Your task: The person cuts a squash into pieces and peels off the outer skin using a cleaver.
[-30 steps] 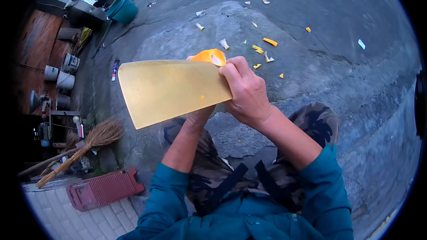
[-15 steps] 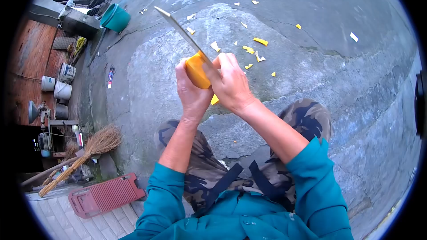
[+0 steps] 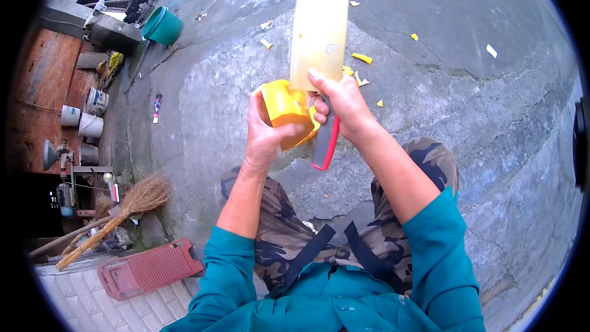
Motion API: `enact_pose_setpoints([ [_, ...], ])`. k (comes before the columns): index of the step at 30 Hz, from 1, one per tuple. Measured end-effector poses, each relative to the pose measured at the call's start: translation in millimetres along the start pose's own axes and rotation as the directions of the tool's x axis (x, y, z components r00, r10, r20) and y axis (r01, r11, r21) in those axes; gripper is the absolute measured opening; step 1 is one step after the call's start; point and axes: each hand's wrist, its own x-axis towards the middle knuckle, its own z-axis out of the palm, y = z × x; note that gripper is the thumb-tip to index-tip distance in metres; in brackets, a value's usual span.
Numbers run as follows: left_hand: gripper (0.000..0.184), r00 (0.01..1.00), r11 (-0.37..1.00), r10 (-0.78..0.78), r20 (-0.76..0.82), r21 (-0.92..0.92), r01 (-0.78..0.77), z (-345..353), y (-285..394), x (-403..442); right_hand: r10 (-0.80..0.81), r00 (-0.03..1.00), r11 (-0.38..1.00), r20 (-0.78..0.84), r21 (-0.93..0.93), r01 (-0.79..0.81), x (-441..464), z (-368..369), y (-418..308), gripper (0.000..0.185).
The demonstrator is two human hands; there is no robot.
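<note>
My left hand [image 3: 265,132] grips a chunk of orange-yellow flesh [image 3: 286,109], thumb across its near side and fingers behind its left edge. In my right hand [image 3: 345,103] is a wide-bladed cleaver [image 3: 319,37], held where blade and handle meet, with the thumb on the blade. The blade points away from me, its broad face visible, and its lower left corner overlaps the top right of the chunk. Its grey and red handle [image 3: 326,141] hangs down beside the chunk. Another yellow piece shows partly behind the chunk; whether it is joined is unclear.
Several yellow and whitish peelings [image 3: 362,58] lie on the concrete floor [image 3: 430,104] ahead. To the left are a green bucket [image 3: 162,26], pale buckets [image 3: 91,125], a straw broom [image 3: 144,197] and a red ridged plastic board [image 3: 150,268].
The cleaver has turned from edge-on, slanting left, to upright with its face showing. My right hand has shifted slightly right and its grip shows the handle. The chunk has tilted and lies lower.
</note>
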Motion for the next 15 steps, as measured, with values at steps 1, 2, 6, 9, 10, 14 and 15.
enact_pose_setpoints([
  [1,0.079,1.0,1.0,-0.001,-0.001,0.006,0.001,-2,0,1,0.027,0.997,0.998,-0.067,0.064,-0.022,2,-5,-2,0.018],
  [2,0.081,0.999,0.995,-0.018,0.028,-0.097,0.021,-7,1,0,0.062,0.989,0.991,-0.131,0.13,-0.045,3,-11,-4,0.015],
  [6,0.087,0.998,0.979,-0.011,0.06,-0.205,0.023,-24,5,1,0.139,0.988,0.959,0.061,0.24,-0.149,-1,-28,-12,0.015],
  [9,0.087,0.994,0.985,0.006,0.108,-0.174,0.013,-29,8,3,0.209,0.954,0.963,0.213,0.122,-0.238,-13,-25,-20,0.015],
  [10,0.087,0.994,0.984,0.006,0.106,-0.176,0.013,-30,8,2,0.212,0.954,0.963,0.213,0.119,-0.24,-15,-24,-18,0.015],
  [14,0.088,0.992,0.988,0.02,0.124,-0.151,-0.001,-24,7,4,0.209,0.945,0.937,0.253,0.224,-0.267,-18,-16,-13,0.014],
  [15,0.088,0.993,0.99,0.012,0.121,-0.139,0.005,-23,7,4,0.222,0.945,0.935,0.241,0.221,-0.277,-19,-15,-12,0.014],
])
